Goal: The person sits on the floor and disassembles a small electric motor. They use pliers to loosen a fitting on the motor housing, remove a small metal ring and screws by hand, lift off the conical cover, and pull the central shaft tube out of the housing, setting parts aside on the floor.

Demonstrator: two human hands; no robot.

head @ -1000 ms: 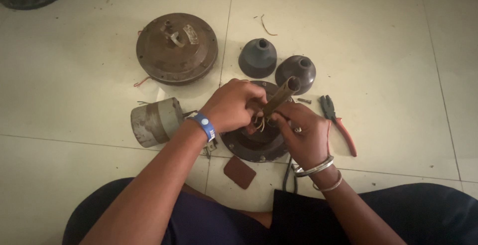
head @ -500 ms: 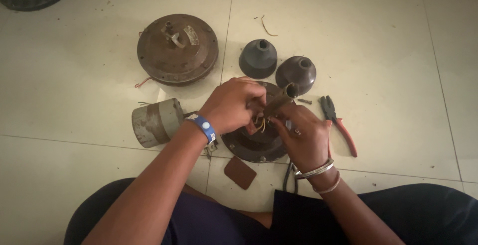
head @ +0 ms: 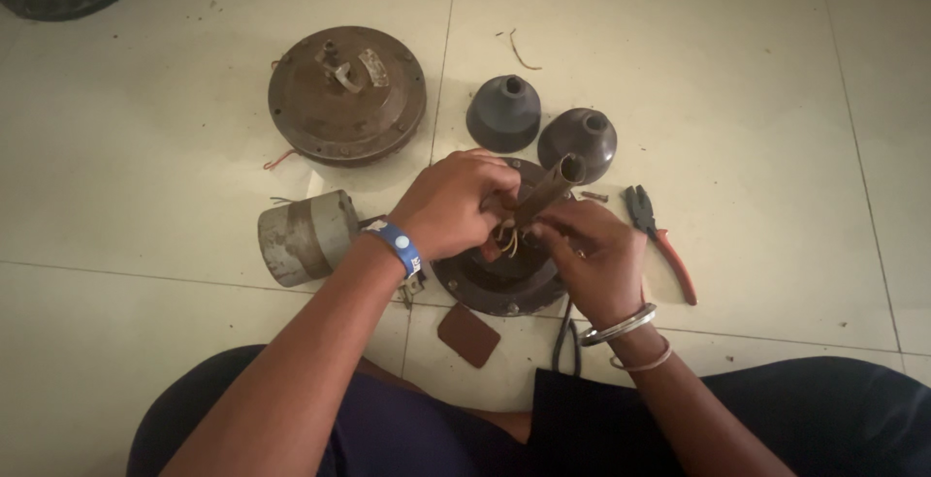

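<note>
Left hand (head: 451, 204): grip closed on the brown tube (head: 546, 191), fingers beside the thin wires (head: 506, 239).
Right hand (head: 593, 256): pinching the tube's lower end over the round motor base (head: 504, 283).
Pliers (head: 659, 239): at 3 o'clock, on the floor (head: 727, 99).
Two dark cups (head: 504, 111): at 12 o'clock.
Round housing (head: 346, 94): at 10 o'clock.
Grey cylinder (head: 305, 237): at 9 o'clock.

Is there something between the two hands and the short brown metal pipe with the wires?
Nothing visible does. Left hand and right hand both already touch the brown metal pipe above the round dark motor housing.
</note>
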